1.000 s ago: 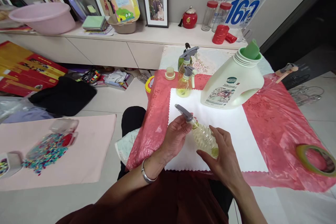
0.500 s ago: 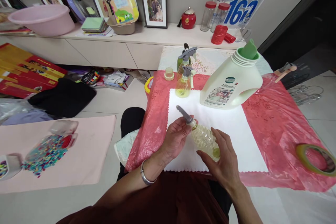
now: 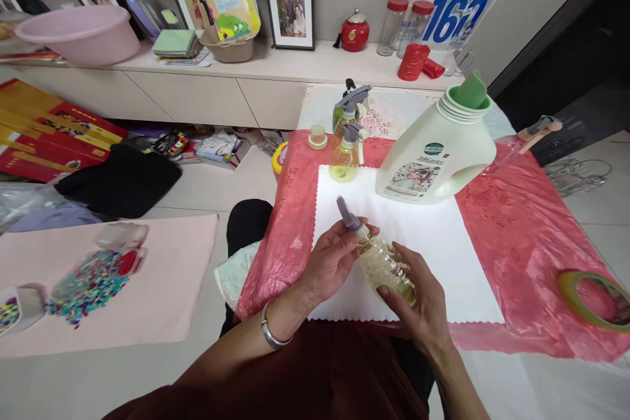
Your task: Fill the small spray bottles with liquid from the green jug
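Note:
A clear ribbed spray bottle (image 3: 378,264) with a grey trigger head and pale yellow liquid is tilted between my hands over a white scalloped mat (image 3: 472,289). My left hand (image 3: 335,256) pinches its neck just under the grey head. Around the lower body curl the fingers and thumb of my right hand (image 3: 420,292). Another small spray bottle (image 3: 343,163) with yellowish liquid stands at the mat's far edge, with more spray bottles (image 3: 350,105) behind it. To their right stands a large pale green detergent jug (image 3: 436,151), its mouth holding a green cap (image 3: 471,90).
Red plastic sheeting (image 3: 512,230) covers the table under the mat. A roll of tape (image 3: 595,300) lies at the right, and a translucent cap (image 3: 317,138) sits at the far left corner. On the left, a pink cloth (image 3: 162,289) bears spilled colourful beads (image 3: 91,292).
My right hand has closed in from beside the bottle to grip its lower body. The bottle has turned slightly, and its grey head now points more upright.

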### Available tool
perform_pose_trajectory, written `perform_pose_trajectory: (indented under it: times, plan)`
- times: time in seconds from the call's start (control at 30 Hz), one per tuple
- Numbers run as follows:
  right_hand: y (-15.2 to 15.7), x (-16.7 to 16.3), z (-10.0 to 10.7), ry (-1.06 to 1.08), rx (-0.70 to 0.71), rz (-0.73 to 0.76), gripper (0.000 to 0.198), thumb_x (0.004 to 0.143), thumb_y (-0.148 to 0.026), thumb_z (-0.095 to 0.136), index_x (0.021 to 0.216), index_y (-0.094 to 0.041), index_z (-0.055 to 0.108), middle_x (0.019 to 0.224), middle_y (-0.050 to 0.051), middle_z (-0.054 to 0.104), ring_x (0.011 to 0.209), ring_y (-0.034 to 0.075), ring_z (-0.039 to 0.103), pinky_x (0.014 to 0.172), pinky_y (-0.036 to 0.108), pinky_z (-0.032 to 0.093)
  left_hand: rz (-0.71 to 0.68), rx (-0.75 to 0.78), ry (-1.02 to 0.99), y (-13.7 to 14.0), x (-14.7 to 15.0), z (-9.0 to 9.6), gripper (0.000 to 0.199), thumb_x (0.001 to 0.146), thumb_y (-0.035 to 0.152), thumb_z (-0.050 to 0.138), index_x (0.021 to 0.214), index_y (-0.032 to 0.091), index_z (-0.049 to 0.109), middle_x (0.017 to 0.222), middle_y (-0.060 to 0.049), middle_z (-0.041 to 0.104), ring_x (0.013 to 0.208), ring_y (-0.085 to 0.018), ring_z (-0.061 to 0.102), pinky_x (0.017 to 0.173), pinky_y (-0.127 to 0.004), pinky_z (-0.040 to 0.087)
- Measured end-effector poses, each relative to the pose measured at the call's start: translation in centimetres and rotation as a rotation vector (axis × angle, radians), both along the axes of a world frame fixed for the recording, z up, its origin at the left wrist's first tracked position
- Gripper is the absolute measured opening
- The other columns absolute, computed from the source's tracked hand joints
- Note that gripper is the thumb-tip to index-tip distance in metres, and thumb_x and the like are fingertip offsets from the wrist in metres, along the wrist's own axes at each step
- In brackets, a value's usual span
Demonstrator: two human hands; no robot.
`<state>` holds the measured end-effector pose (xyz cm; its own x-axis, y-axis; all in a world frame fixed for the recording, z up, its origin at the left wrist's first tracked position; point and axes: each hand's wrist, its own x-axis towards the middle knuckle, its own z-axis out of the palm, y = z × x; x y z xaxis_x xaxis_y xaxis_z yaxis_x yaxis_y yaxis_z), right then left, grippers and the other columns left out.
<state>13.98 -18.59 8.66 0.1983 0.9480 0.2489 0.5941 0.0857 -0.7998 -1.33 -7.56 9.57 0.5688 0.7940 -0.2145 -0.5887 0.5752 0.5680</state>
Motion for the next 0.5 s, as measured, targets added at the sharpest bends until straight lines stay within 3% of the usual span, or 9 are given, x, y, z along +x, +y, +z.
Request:
perform_pose_trajectory:
  times: [0.17, 0.27, 0.37, 0.5]
  plan:
    - [-0.1, -0.2, -0.4, 0.195, -0.061, -0.002, 0.058, 0.091, -0.046, 0.073, 0.142, -0.026, 0.054, 0.135, 0.006, 0.052, 0.118, 0.019, 0.055, 0.089, 0.025, 0.052, 0.017, 0.017, 0.013, 0.0, 0.0, 0.2, 0.038, 0.071, 0.041, 0.091, 0.099, 0.02, 0.075, 0.096, -0.004, 0.074, 0.107, -0.026, 0.069, 0.089, -0.036, 0.051]
    - [-0.3, -0.2, -0.8, 0.632, -0.209, 0.067, 0.058, 0.088, -0.047, 0.075, 0.139, -0.026, 0.058, 0.136, 0.009, 0.053, 0.12, 0.023, 0.056, 0.093, 0.029, 0.054, -0.055, 0.015, -0.031, 0.2, -0.3, 0.5, 0.038, 0.072, 0.042, 0.091, 0.099, 0.02, 0.075, 0.099, -0.005, 0.074, 0.113, -0.03, 0.068, 0.096, -0.041, 0.049]
    - [-0.2, -0.4, -1.2, 1.143, -0.368, 0.132, 0.065, 0.08, -0.053, 0.08, 0.135, -0.024, 0.061, 0.128, 0.011, 0.059, 0.11, 0.025, 0.062, 0.092, 0.035, 0.055, -0.148, 0.009, -0.109, 0.3, -0.6, 0.8, 0.04, 0.072, 0.043, 0.09, 0.1, 0.02, 0.074, 0.101, -0.006, 0.074, 0.117, -0.032, 0.066, 0.099, -0.044, 0.048]
    - [0.3, -1.3, -1.3, 1.433, -0.491, 0.056, 0.069, 0.068, -0.056, 0.086, 0.122, -0.017, 0.067, 0.124, 0.014, 0.061, 0.103, 0.027, 0.065, 0.086, 0.038, 0.057, -0.144, -0.013, -0.127, 0.2, -0.5, 0.9, 0.041, 0.073, 0.043, 0.09, 0.101, 0.02, 0.072, 0.093, -0.004, 0.07, 0.105, -0.029, 0.069, 0.098, -0.045, 0.048]
